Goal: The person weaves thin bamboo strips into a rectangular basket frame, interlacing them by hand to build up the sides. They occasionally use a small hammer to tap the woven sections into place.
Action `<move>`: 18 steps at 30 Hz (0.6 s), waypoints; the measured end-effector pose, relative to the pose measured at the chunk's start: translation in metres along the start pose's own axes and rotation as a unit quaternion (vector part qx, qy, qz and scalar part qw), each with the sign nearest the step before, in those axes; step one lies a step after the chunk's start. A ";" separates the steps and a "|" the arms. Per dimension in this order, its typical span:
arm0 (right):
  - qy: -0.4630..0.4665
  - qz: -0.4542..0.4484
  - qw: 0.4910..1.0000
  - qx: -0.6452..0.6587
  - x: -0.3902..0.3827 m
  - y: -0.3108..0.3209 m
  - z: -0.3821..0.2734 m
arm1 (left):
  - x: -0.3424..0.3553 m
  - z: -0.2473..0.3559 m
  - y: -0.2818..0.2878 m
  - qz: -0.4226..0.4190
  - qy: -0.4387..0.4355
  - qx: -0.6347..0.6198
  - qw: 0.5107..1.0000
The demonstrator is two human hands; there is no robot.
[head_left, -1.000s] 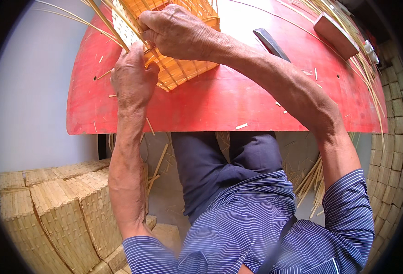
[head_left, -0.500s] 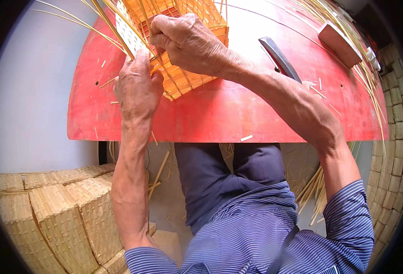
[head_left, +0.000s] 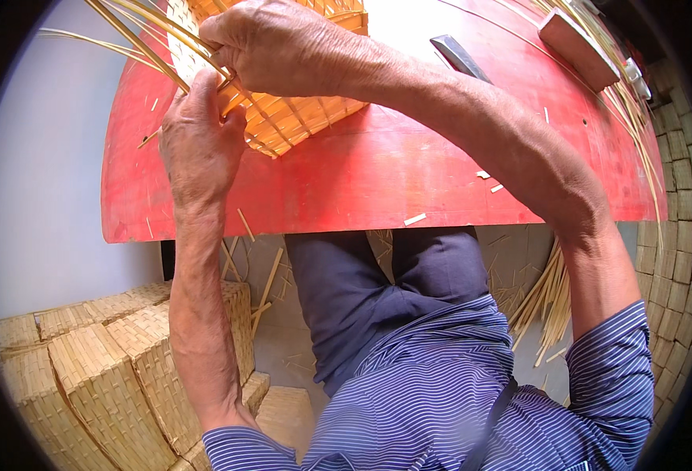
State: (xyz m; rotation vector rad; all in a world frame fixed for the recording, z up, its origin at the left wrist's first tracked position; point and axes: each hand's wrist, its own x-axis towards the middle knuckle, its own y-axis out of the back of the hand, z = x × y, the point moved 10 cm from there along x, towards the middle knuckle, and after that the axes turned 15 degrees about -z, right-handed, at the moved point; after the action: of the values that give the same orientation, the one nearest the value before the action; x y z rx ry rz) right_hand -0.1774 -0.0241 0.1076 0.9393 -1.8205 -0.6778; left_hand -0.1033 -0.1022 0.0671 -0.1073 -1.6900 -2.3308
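Note:
A woven bamboo basket (head_left: 303, 118), orange-yellow on the side nearest me, rests tilted on the red table (head_left: 338, 192). My left hand (head_left: 202, 137) grips its near left corner, with the thumb and fingers closed round the edge. Long loose bamboo strips (head_left: 138, 45) stick up and out past that corner. My right hand (head_left: 279, 49) is closed in a pinch just above the left one, on a strip at the basket's rim. Its fingertips and part of the rim are hidden behind the hand.
Beyond my right forearm lies a dark-handled tool (head_left: 460, 59), partly covered. A brownish block (head_left: 580, 49) sits on long strips at the right. Stacked woven baskets (head_left: 103, 369) stand at lower left, more (head_left: 675, 212) at right. Cut strips (head_left: 546, 302) lie below the table.
Both hands have shifted left along with the basket in the view. My right hand has come in closer to the corner and turned, its wrist now more level.

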 end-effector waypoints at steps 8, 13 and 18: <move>-0.037 -0.051 0.998 0.025 0.005 -0.006 0.007 | 0.001 0.001 -0.001 -0.001 -0.021 -0.018 1.000; 0.009 -0.037 0.999 -0.013 0.000 -0.008 -0.004 | 0.002 0.003 0.000 -0.017 -0.021 -0.023 0.999; 0.021 -0.021 0.999 -0.017 -0.002 -0.002 -0.010 | 0.002 0.004 0.003 0.000 -0.035 0.003 0.999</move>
State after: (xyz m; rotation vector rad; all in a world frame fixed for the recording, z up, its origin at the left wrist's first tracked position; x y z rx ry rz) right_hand -0.1672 -0.0241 0.1090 0.9659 -1.7516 -0.7077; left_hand -0.1052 -0.0994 0.0722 -0.1896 -1.7292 -2.3474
